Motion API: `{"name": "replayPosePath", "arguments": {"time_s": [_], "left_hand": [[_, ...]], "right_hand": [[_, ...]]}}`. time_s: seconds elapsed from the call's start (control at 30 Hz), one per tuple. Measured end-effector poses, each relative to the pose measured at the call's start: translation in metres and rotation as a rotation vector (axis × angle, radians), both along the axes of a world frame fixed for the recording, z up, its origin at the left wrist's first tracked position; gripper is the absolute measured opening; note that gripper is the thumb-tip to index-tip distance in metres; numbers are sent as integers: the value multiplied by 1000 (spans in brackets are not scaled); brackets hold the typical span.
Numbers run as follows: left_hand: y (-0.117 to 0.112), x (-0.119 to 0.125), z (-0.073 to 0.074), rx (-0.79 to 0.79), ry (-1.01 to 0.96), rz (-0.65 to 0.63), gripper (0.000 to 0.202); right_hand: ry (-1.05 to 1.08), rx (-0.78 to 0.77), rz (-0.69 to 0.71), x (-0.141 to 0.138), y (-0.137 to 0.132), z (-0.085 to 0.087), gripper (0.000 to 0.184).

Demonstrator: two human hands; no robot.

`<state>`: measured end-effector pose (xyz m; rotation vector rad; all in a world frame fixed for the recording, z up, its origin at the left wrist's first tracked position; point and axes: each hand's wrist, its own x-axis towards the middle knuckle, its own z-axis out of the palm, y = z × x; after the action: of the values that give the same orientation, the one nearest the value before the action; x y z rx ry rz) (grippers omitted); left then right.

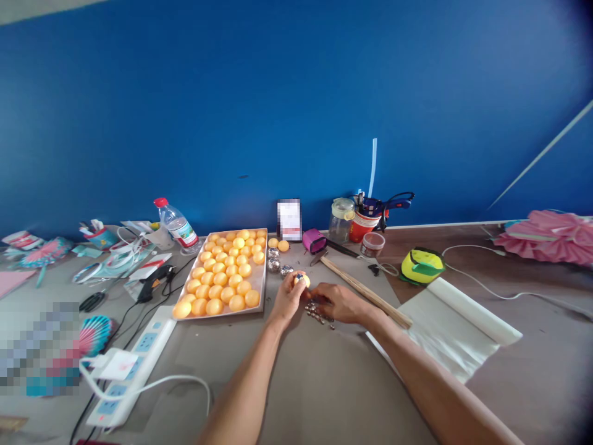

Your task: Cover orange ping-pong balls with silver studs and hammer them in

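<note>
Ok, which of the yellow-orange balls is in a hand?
The ball in the left hand; the other balls lie in the tray or beside it.

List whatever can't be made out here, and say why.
All in the head view:
- Orange ball: lower part hidden by the left hand.
- Right hand: whether it grips anything is hidden by its own fingers.
- Small shiny pieces: too small to tell their exact shape.
- Upright screen: text lost to pixelation.
- Pink ruffled item: cut off by the right edge.
</note>
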<state>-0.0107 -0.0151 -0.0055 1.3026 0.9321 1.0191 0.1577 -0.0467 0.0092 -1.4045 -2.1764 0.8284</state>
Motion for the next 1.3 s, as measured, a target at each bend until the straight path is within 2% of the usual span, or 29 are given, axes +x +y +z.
{"name": "replayPosePath", "arguments": {"time_s": [0.23, 0.33, 0.67, 0.9, 1.13, 1.2, 1.3], "left_hand": [[1, 6, -2, -226, -399, 3, 37], [0, 7, -1, -266, -471, -24, 36], [1, 5, -1, -281, -441, -18, 38], [1, 5, -1, -265, -407, -5, 39], [0, 6, 2, -276, -412, -5, 40], [1, 6, 2, -273, -413, -3, 39], [1, 6, 0, -272, -417, -10, 37]], "right_hand": [[-67, 35, 17, -7, 1, -5, 22], [-91, 48, 1, -8, 1, -6, 22], [-128, 60, -30, -9, 2, -10, 15], [13, 34, -59, -1, 3, -7, 21], [-129, 80, -65, -6, 6, -15, 16], [-46, 84, -66, -5, 7, -15, 16], [237, 46, -128, -1, 8, -13, 12]]}}
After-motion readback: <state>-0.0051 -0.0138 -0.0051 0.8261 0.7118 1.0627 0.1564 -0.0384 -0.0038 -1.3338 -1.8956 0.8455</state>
